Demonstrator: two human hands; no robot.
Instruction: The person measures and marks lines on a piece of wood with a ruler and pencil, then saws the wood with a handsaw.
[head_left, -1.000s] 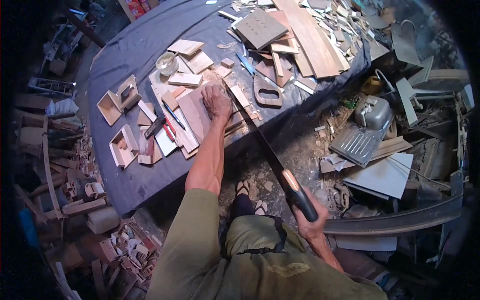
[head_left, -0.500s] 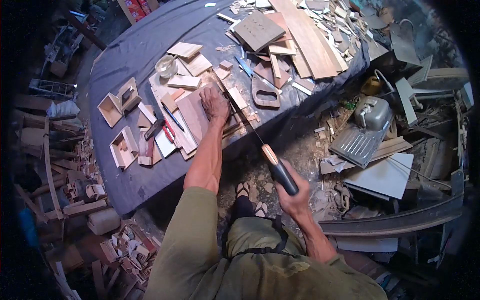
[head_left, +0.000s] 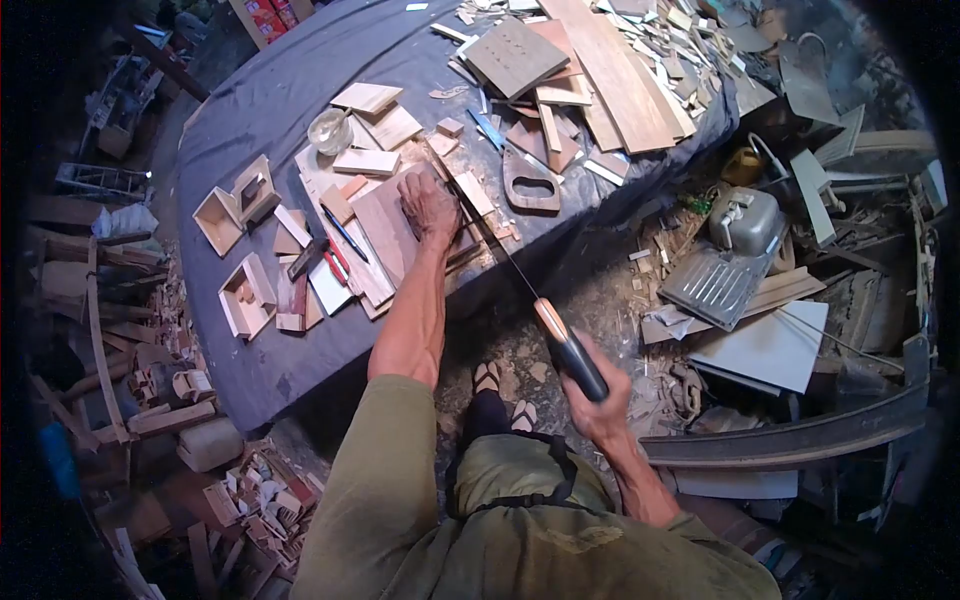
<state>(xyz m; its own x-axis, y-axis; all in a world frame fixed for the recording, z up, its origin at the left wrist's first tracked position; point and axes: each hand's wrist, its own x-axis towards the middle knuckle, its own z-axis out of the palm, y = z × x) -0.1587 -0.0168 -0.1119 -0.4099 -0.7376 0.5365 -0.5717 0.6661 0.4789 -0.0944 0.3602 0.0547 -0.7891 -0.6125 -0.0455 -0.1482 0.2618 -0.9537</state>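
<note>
My right hand [head_left: 602, 402] is wrapped round the black-and-wood handle of a handsaw [head_left: 562, 338], held out past the near edge of the table. Its thin blade runs up and left, edge-on, along the right side of my left hand. My left hand [head_left: 430, 207], fingers curled, presses on a reddish-brown wooden board [head_left: 382, 222] near the table edge. Where the blade meets the wood is partly hidden by that hand. A pale wood strip [head_left: 474, 192] lies just right of the blade. Another saw with a wooden handle [head_left: 531, 186] rests farther right.
Small wooden boxes [head_left: 248, 297], red-handled pliers [head_left: 336, 262], a blue pen [head_left: 345, 232] and a glass jar [head_left: 329, 132] sit left on the cloth-covered table [head_left: 300, 375]. Boards and offcuts [head_left: 620, 90] pile up at the back right. A metal sink [head_left: 745, 240] stands among floor scrap.
My right hand has drawn the handsaw slightly toward me and to the right, away from the table. My left hand stays on the board.
</note>
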